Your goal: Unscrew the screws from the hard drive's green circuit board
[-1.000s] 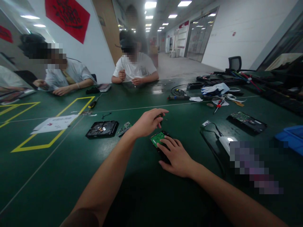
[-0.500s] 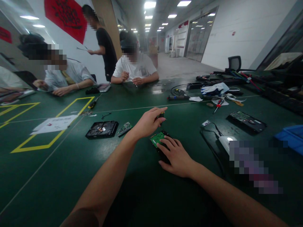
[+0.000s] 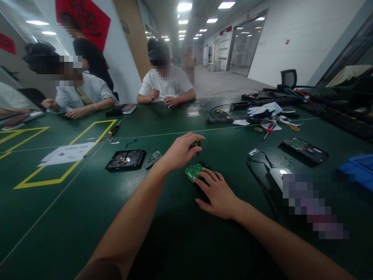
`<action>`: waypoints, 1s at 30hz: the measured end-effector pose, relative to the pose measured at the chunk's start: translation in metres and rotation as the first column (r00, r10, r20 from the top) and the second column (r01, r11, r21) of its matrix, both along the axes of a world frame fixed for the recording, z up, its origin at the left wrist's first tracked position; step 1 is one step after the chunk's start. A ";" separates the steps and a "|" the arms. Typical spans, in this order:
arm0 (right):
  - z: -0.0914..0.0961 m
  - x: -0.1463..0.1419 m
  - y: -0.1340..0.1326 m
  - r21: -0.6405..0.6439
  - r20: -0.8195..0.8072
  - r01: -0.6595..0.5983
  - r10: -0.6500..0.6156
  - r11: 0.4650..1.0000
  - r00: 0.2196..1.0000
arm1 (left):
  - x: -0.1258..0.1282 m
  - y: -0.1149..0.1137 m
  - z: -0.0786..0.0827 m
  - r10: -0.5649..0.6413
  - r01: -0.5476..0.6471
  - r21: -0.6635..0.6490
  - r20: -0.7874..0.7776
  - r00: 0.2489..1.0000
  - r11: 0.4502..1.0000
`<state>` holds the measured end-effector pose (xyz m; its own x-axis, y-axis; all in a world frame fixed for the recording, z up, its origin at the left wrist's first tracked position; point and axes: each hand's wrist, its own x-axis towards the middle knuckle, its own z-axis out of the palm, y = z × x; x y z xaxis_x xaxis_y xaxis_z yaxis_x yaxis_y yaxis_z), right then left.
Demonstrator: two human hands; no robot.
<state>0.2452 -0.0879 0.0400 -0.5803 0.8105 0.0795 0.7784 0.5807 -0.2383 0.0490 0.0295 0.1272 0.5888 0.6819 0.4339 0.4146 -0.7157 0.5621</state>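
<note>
A black hard drive with a green circuit board [image 3: 192,171] on its upper face lies on the table in front of me. My right hand [image 3: 215,190] is over its right part, fingers spread across the board and thumb at the near edge, holding it down. Closed around a short screwdriver with a black and yellow handle [image 3: 197,143] is my left hand [image 3: 183,149], just beyond the drive. The screwdriver stands roughly upright with its shaft toward the drive's far edge. Whether the tip touches a screw is too small to tell.
To the left lie an opened drive case [image 3: 126,160], a loose circuit board [image 3: 153,159], a yellow-black screwdriver [image 3: 115,128] and a paper sheet [image 3: 68,152]. On the right are another hard drive [image 3: 304,150], a red screwdriver [image 3: 269,130], gloves [image 3: 265,110] and a blue bin [image 3: 358,169]. Co-workers sit opposite.
My left hand has turned the screwdriver slightly, and more of its yellow marking shows. My right hand and the drive stay put. A standing person in the background has moved left.
</note>
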 end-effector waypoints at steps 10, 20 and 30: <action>-0.002 0.001 0.000 0.019 -0.008 -0.007 0.007 1.000 1.000 | 0.002 0.001 -0.001 0.098 -0.094 0.107 -0.036 0.995 0.990; -0.002 0.000 0.000 0.028 -0.011 -0.005 0.005 1.000 1.000 | -0.003 0.000 -0.001 -0.075 0.077 -0.107 0.023 0.997 0.991; -0.002 0.001 0.000 0.009 -0.010 -0.005 0.006 1.000 1.000 | 0.002 0.000 0.000 0.125 -0.118 0.109 -0.060 0.990 0.987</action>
<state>0.2458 -0.0881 0.0378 -0.5839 0.8065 0.0929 0.7727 0.5872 -0.2409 0.0511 0.0299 0.1270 0.5342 0.7026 0.4700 0.5358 -0.7115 0.4546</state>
